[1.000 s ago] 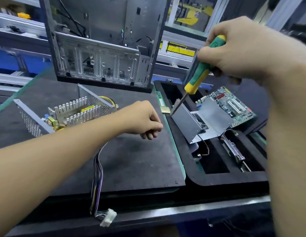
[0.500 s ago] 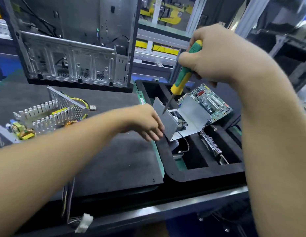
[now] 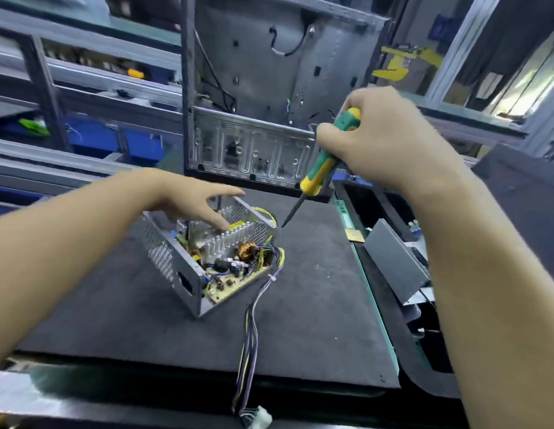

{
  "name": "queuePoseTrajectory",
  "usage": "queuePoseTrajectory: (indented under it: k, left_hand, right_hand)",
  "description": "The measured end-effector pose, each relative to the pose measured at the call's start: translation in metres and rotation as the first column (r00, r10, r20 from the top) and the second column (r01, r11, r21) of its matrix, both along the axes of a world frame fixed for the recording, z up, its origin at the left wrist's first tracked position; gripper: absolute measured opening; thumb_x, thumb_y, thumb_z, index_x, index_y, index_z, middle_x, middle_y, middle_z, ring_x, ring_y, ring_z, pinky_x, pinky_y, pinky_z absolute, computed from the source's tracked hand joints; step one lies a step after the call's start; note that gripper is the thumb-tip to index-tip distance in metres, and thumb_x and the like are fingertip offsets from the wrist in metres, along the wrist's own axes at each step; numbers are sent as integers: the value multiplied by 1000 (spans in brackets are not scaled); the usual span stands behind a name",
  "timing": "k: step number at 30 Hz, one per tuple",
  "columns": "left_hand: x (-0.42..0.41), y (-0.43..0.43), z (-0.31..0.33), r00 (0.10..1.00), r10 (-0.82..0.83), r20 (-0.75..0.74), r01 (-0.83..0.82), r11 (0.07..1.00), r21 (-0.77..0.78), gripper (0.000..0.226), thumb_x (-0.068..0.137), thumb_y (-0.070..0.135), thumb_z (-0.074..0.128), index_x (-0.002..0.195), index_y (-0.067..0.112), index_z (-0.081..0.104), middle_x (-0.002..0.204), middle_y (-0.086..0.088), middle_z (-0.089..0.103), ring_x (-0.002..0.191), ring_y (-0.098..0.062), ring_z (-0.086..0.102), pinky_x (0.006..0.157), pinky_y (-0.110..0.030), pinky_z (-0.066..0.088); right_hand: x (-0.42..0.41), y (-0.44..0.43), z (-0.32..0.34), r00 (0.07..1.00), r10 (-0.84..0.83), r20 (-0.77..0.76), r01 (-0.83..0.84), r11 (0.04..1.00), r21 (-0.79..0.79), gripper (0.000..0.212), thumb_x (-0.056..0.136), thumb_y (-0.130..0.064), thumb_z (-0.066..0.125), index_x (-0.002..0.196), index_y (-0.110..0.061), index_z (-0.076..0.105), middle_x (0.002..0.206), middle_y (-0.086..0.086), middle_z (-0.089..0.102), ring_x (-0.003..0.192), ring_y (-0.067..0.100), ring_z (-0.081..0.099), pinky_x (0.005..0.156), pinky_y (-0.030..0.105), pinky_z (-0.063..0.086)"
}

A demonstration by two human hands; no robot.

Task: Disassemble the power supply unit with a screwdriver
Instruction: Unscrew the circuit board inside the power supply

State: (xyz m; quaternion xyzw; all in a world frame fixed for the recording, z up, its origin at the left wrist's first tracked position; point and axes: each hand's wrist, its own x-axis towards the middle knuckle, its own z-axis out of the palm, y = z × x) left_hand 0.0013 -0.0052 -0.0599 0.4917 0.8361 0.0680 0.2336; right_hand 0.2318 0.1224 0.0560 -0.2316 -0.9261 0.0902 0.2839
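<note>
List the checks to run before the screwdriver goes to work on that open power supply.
1. Tool held firmly: the right hand has its grip round the screwdriver handle. Ok.
2. Tip seated on a screw: it hangs by the far right corner of the power supply; no screw shows there. Cannot tell.
3. Case steadied: the left hand reaches over the heat sinks with straight fingers; contact is unclear. Cannot tell.
4. Cover off: the circuit board is exposed. Ok.
5. Cable bundle clear of the tip: it trails toward the front of the mat. Ok.
</note>
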Motion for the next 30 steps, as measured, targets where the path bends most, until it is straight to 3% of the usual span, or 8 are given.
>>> queuePoseTrajectory:
  k: [2, 6, 9, 12, 16, 20, 25, 30]
  left_hand:
    - [-8, -2, -11, 996, -75, -40, 79, 990, 115, 65, 89, 48, 69, 144, 42, 36, 156, 8, 35, 136, -14, 40, 115, -40, 34]
    - [-12, 12, -16, 921, -194, -338, 290, 921, 262, 32, 92, 55, 59, 114, 31, 56, 142, 5, 52, 124, -14, 51, 106, -35, 41]
    - [-12, 20, -12, 880, -186, -436, 339, 891, 302, 19, 95, 47, 60, 89, 30, 55, 90, 11, 65, 88, -16, 62, 66, -26, 42]
    - [-11, 22, -10, 863, -157, -481, 308, 917, 253, 22, 97, 46, 57, 84, 28, 54, 71, 14, 55, 76, -17, 60, 64, -30, 43]
    - [-2, 15, -10, 784, 14, -620, 140, 970, 199, 36, 101, 52, 45, 82, 22, 49, 71, 7, 40, 74, -25, 48, 67, -34, 42]
    - [19, 18, -7, 794, 178, -582, -97, 981, 168, 31, 100, 46, 47, 96, 15, 43, 95, -9, 50, 86, -30, 46, 71, -39, 43]
    - [27, 14, 3, 803, 39, -595, -43, 999, 9, 36, 104, 34, 40, 134, 16, 48, 126, -14, 59, 96, -33, 57, 75, -38, 45]
    - [27, -8, -12, 730, -13, -684, 51, 998, 36, 16, 103, 22, 38, 98, 17, 53, 97, -9, 62, 73, -30, 49, 74, -40, 53]
  right_hand:
    - [-9, -6, -3, 1000, 14, 6, -14, 1000, -2, 31, 86, -40, 60, 90, -9, 59, 70, 4, 60, 58, 19, 51, 49, 28, 40]
    - [-20, -13, -6, 999, 21, 28, -21, 1000, 14, 31, 86, -40, 61, 88, -9, 59, 68, 3, 61, 57, 18, 54, 48, 28, 41]
    - [-20, -14, -5, 1000, 15, 12, -16, 1000, 9, 29, 85, -40, 61, 86, -11, 59, 69, 2, 63, 57, 16, 56, 47, 25, 41]
    - [-18, -13, -3, 1000, 20, 2, -20, 1000, 2, 26, 84, -40, 62, 83, -15, 59, 71, 3, 66, 62, 17, 58, 47, 25, 41]
    - [-18, -16, -1, 999, 35, -12, -35, 999, -1, 28, 86, -40, 62, 87, -12, 60, 73, 5, 65, 62, 21, 58, 47, 24, 43]
    - [-21, -23, 1, 996, 41, -82, -40, 999, 15, 29, 87, -39, 60, 89, -10, 59, 80, 7, 63, 63, 22, 54, 55, 30, 46]
    - [-22, -33, 5, 989, 67, -135, -62, 997, 39, 29, 89, -38, 59, 91, -9, 59, 83, 8, 64, 69, 24, 57, 61, 35, 51]
    - [-22, -37, 2, 990, 73, -117, -71, 997, 18, 29, 90, -38, 60, 92, -9, 59, 87, 7, 64, 69, 21, 55, 62, 33, 49]
